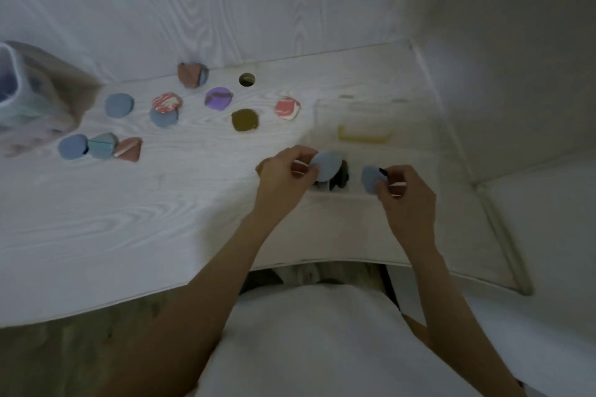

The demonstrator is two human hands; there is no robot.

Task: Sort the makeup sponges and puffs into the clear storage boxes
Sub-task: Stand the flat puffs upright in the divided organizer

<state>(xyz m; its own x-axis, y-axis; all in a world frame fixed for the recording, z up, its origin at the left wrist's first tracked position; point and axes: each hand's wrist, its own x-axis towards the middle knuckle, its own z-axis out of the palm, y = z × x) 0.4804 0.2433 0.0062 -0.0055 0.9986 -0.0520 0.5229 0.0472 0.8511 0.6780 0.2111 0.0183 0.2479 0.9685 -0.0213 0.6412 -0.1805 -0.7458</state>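
My left hand [283, 171] pinches a round blue puff [326, 165], and my right hand [404, 195] grips a second blue puff [370, 180]. Both hover over the near clear storage box [371, 200], which has dark puffs [340, 176] inside. A second clear box [325, 113] behind it holds something yellow [364, 135]. Loose on the white table lie several puffs: blue ones [119, 105] [73, 147], marbled red ones [167, 102] [287, 108], a purple one [218, 98], an olive one [245, 119], a teal wedge [102, 146] and pink-brown wedges [129, 150] [190, 75].
A soft translucent pouch [35, 97] with sponges in it lies at the table's far left. A round cable hole [247, 79] sits near the back wall. The table's front edge [161, 293] curves close to my body; a white cushion [548, 235] adjoins on the right.
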